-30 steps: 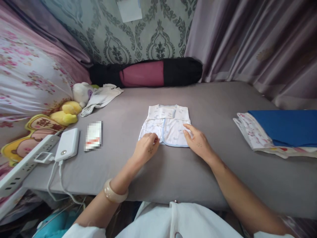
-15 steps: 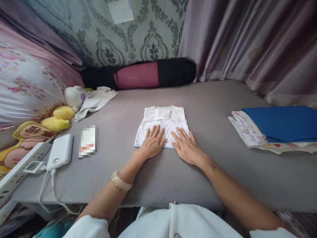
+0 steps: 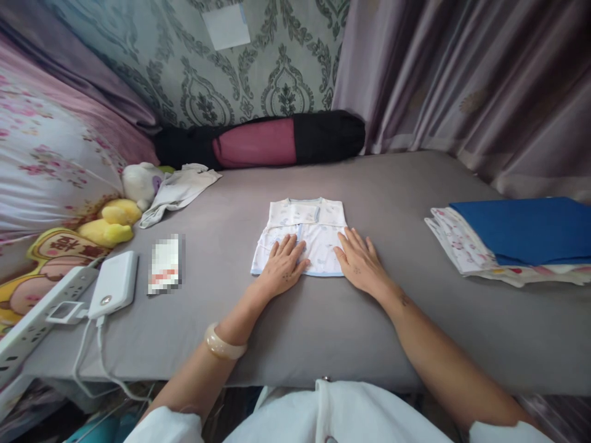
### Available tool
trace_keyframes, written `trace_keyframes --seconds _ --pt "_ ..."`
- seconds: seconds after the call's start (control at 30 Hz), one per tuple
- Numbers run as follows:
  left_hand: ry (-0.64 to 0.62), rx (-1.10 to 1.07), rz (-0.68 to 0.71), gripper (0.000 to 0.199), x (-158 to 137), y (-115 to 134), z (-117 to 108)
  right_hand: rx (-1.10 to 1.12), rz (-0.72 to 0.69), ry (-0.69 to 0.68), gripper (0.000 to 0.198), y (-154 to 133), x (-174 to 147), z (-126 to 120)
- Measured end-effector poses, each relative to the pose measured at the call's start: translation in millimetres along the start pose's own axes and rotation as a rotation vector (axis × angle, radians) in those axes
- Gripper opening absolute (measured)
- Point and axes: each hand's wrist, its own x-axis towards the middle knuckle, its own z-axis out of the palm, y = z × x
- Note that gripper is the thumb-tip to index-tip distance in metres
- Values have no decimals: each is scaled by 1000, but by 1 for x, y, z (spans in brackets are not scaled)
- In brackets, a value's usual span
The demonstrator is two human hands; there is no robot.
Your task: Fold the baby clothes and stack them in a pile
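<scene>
A small white baby garment [image 3: 318,243] with pale prints and light blue edging lies flat on the grey bed sheet [image 3: 305,332]. Its upper part is folded over in a band across the top. My left hand [image 3: 282,264] rests flat on the lower left part of the cloth, fingers spread. On the lower right edge lies my right hand [image 3: 361,261], open, its fingertips on the garment and the palm partly over the sheet. Neither hand grips the fabric. Cloth beneath the hands is hidden.
Blue and floral folded cloths [image 3: 521,231] are stacked at right. On the left are a white power bank [image 3: 113,283], a power strip [image 3: 41,314], a blurred packet [image 3: 165,264], plush toys [image 3: 108,221] and a pale crumpled cloth [image 3: 182,191]. A black and maroon bag [image 3: 258,143] lies along the wall.
My right hand has slid to the right across the garment to its right edge, uncovering more of the lower middle. My left hand has stayed almost in place.
</scene>
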Motion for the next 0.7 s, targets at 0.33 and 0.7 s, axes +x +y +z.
trace_keyframes --seconds 0.33,0.7 --pt "313 -45 -24 38 8 -28 -6 -69 -35 51 50 7 0 2" --pt "338 -102 -211 32 -1 -56 -23 23 47 180 38 10 2 -6"
